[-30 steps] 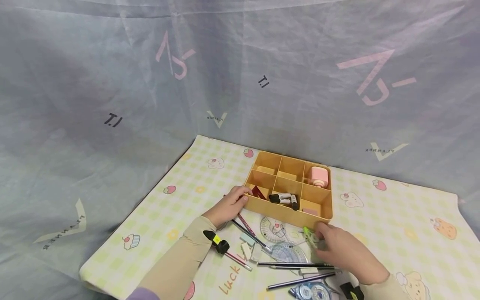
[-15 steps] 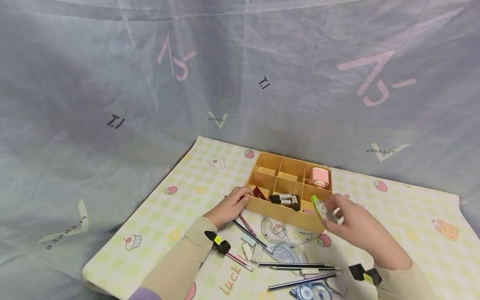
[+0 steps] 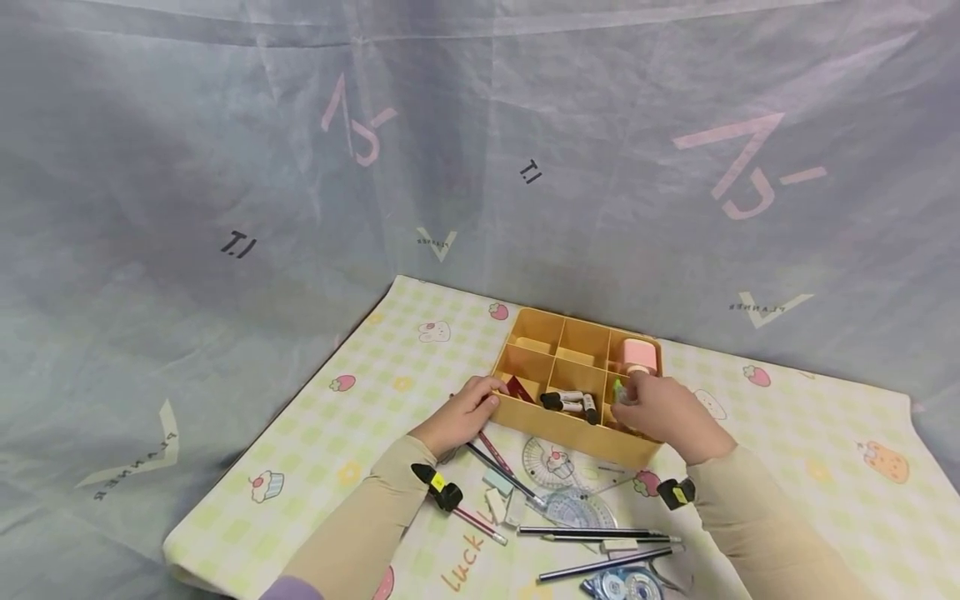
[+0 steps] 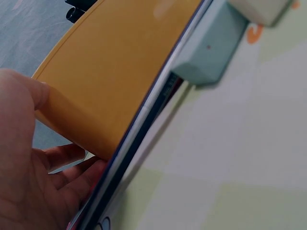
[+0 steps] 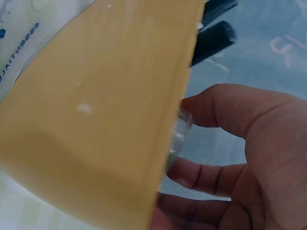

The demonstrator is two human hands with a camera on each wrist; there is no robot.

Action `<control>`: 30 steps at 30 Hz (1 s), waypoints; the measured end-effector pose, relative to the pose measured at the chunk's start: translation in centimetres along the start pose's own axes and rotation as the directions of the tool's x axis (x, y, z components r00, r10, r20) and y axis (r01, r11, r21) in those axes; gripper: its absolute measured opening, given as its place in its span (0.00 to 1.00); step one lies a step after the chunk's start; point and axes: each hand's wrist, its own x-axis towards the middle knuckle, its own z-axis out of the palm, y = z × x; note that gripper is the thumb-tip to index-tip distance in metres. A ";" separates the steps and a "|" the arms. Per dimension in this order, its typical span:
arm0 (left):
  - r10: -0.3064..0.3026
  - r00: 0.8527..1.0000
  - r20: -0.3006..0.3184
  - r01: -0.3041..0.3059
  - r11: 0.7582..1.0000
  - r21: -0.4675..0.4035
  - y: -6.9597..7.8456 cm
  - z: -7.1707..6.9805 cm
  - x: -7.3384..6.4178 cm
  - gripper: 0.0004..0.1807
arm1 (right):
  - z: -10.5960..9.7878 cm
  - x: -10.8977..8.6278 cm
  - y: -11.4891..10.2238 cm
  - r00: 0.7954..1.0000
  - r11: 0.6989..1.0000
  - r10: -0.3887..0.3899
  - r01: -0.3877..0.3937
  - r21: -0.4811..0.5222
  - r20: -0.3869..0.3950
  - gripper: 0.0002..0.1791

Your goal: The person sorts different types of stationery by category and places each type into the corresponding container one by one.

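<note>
A yellow organizer box (image 3: 558,425) with several compartments stands on the table. My left hand (image 3: 461,414) grips its front left corner; in the left wrist view the thumb lies at the rim and the fingers bend round the side. Over the front right compartment, my right hand (image 3: 670,412) pinches a green and clear correction tape (image 3: 618,392). The right wrist view shows its clear body (image 5: 178,136) between thumb and fingers, partly behind the box wall. Black-and-white marker-like sticks (image 3: 570,402) lie in the front middle compartment, a dark red piece (image 3: 517,388) to their left.
A pink bottle (image 3: 639,354) occupies the back right compartment. In front of the box lie protractors (image 3: 577,508), erasers (image 3: 495,504), several pencils (image 3: 585,532) and a blue correction tape (image 3: 626,583). A grey curtain (image 3: 225,167) hangs behind the table.
My right hand has picked up the green correction tape from the table before the box and carried it up into the front right compartment. The left hand stays on the corner.
</note>
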 end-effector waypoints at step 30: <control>-0.024 1.000 0.012 0.023 0.999 0.037 0.4 -0.3 -0.1 0.13 | 1.3 0.8 0.0 0.986 0.983 -0.164 0.165 -0.078 0.023 0.10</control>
